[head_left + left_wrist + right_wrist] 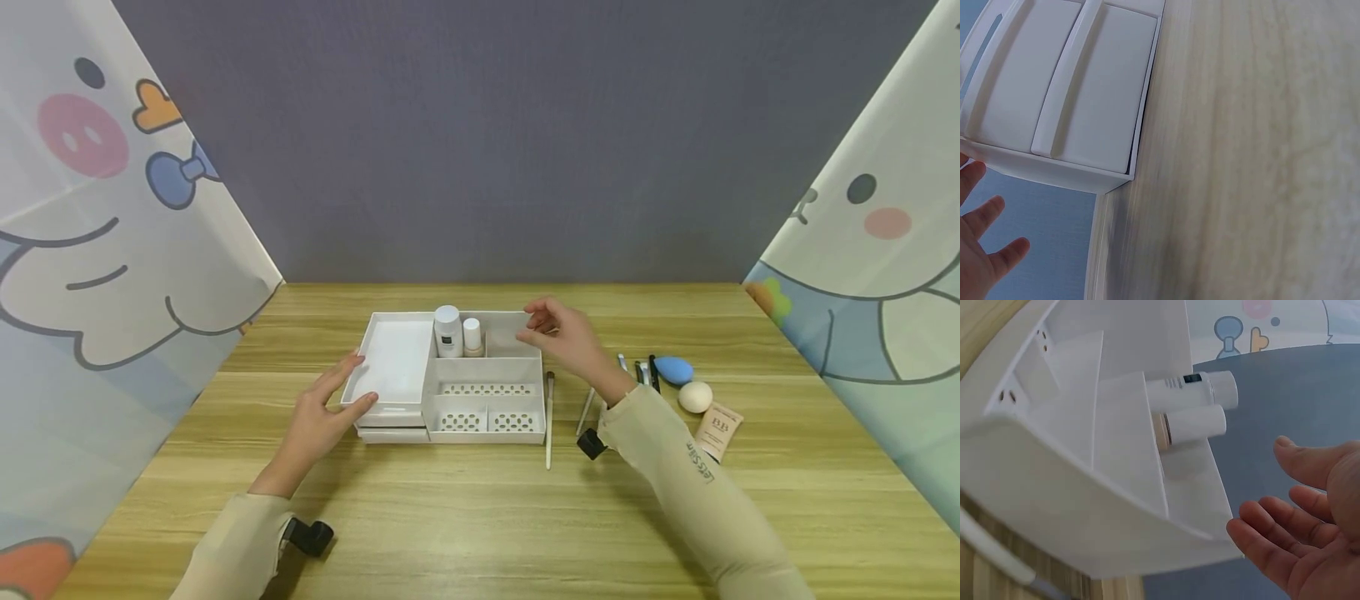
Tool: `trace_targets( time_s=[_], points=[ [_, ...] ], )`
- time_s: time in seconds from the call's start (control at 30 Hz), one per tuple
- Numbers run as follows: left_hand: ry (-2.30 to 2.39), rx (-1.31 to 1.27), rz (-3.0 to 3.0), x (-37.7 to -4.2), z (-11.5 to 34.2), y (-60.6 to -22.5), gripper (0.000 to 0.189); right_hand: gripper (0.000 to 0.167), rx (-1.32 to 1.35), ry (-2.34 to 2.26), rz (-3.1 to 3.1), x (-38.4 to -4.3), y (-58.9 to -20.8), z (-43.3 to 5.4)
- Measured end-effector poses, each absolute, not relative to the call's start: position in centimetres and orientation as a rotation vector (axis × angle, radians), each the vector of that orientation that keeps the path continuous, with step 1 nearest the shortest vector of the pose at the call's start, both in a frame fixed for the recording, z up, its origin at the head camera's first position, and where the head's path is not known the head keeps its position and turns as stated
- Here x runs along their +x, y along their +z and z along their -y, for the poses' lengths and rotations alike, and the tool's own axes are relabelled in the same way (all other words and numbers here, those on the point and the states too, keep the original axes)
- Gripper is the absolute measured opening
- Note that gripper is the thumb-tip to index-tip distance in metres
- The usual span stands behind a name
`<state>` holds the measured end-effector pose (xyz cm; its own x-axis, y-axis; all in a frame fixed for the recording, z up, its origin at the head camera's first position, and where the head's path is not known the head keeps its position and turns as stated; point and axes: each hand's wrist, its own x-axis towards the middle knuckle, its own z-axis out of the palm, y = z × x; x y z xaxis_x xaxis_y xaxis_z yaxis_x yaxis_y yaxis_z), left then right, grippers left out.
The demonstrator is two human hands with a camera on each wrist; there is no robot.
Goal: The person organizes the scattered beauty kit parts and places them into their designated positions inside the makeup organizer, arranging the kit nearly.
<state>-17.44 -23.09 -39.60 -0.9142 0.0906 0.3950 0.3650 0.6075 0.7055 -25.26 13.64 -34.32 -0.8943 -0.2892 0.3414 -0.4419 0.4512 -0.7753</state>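
A white storage box (483,367) stands on the table, with a shallow top tray (396,358) and two drawers (1107,87) on its left side. My left hand (322,423) has its fingers spread at the box's left edge and front left corner, with the thumb at the tray's front rim. Over the back right compartment is my right hand (564,337), fingers loosely bent and thumb apart. Nothing shows between them in the right wrist view. A white bottle (447,335) and a smaller bottle with a white cap (1196,424) stand upright in the back compartments.
A makeup brush (550,417) lies along the box's right side. Farther right are more slim tools (654,373), a blue makeup sponge (673,370), a whitish round sponge (695,397) and a BB cream tube (718,429). A grey panel (510,167) rises behind the table.
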Motion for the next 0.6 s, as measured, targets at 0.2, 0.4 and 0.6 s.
trace_targets(
  time_s=[0.2, 0.4, 0.6],
  points=[
    [-1.222, -0.370, 2.526, -17.5, 23.2, -39.6, 0.058, 0.039, 0.597, 1.372, 2.573, -25.0, -34.6, -15.6],
    [-1.223, -0.370, 2.522, -17.4, 23.1, -39.6, 0.058, 0.037, 0.554, 1.326, 2.606, -24.9, -35.0, -17.7],
    [-1.216, -0.366, 2.524, -17.4, 23.1, -39.6, 0.058, 0.041, 0.512, 1.250, 2.685, -24.6, -35.3, -19.5]
  ],
)
